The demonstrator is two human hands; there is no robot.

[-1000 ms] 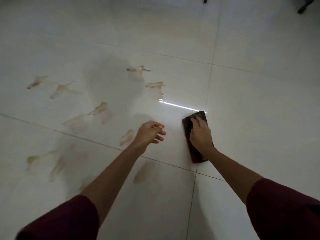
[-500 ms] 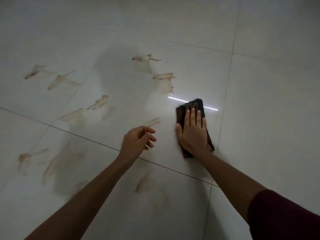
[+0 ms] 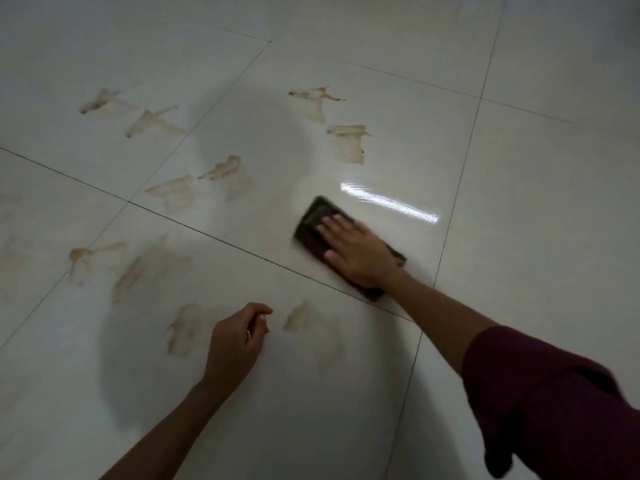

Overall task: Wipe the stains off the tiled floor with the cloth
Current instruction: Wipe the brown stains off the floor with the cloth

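Note:
A dark folded cloth [image 3: 313, 221] lies flat on the pale tiled floor [image 3: 519, 202], and my right hand [image 3: 356, 251] presses down on it with fingers spread. Several brown stains mark the tiles: two far ones [image 3: 348, 140] beyond the cloth, a pair [image 3: 221, 169] to its left, and a faint one [image 3: 298, 318] near my left hand [image 3: 239, 341]. My left hand hovers low over the floor with fingers loosely curled, holding nothing.
More brown smears lie at the far left [image 3: 100, 102] and on the near left tile [image 3: 138, 271]. Dark grout lines cross the floor. A bright light reflection [image 3: 388, 202] shines just beyond the cloth.
My right hand has slid the cloth to the left and turned it diagonal. The stain that was beside it is gone. My left hand has drawn back toward me.

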